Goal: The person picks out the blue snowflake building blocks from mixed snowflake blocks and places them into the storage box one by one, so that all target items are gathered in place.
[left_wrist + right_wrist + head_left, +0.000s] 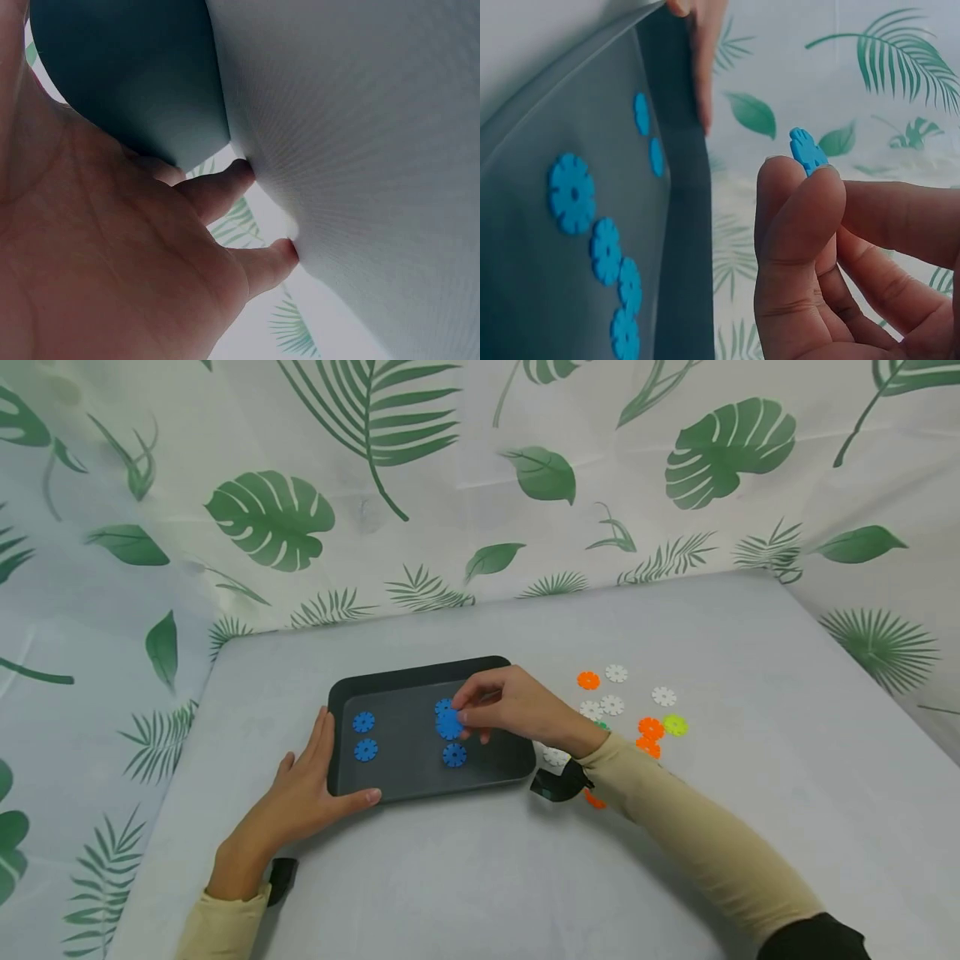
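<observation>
A dark grey rectangular tray lies on the table with several blue notched plastic discs inside, some at its left and some towards its right. My left hand rests against the tray's left end, fingers extended along the side and thumb at the front edge. In the left wrist view, two fingertips of that hand touch the white tabletop. Over the right part of the tray, my right hand pinches a blue notched disc between thumb and fingertips. From the head camera, the fingers partly cover the discs beneath.
Right of the tray lie loose notched discs: orange, white and yellow-green. A green one is partly hidden behind the right wrist. A leaf-patterned cloth hangs behind the white table.
</observation>
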`<state>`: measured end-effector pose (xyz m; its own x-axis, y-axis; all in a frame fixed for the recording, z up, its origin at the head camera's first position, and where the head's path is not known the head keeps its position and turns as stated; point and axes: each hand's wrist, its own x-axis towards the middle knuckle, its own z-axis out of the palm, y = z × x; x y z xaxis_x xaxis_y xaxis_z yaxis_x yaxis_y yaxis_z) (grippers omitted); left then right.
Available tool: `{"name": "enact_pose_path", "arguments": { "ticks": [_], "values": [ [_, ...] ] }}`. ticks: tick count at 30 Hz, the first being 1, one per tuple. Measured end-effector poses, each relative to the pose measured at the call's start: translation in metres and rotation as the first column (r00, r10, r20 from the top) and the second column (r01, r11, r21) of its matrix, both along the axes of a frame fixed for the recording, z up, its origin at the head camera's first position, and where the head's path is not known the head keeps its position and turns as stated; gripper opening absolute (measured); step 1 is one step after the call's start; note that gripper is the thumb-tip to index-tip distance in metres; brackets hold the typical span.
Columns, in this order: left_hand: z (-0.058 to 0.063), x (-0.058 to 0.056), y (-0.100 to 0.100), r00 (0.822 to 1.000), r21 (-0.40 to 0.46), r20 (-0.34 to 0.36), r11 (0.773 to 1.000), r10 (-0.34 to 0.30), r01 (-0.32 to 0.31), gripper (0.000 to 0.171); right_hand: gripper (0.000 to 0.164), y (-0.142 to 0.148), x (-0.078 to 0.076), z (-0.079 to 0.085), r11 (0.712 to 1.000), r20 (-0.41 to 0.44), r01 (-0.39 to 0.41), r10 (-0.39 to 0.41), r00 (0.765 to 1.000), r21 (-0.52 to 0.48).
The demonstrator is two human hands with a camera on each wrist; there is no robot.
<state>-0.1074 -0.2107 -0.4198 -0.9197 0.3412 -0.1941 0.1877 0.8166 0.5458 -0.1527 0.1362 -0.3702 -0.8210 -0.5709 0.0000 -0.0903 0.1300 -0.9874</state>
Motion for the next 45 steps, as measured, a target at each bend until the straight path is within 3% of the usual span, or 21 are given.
{"name": "enact_pose_path", "arguments": {
  "ticks": [19, 45],
  "values": [
    [0.002, 0.001, 0.002, 1.000, -0.002, 0.012, 1.000, 0.011, -0.010, 0.136, 0.010, -0.037, -0.012, -0.005, 0.997, 0.002, -0.070, 0.070, 0.998, -0.026],
    [0.002, 0.000, 0.001, 1.000, -0.004, 0.013, 1.000, -0.002, 0.002, 0.134, 0.012, -0.094, -0.036, -0.019, 0.985, 0.027, -0.157, 0.155, 0.987, 0.076]
  ]
}}
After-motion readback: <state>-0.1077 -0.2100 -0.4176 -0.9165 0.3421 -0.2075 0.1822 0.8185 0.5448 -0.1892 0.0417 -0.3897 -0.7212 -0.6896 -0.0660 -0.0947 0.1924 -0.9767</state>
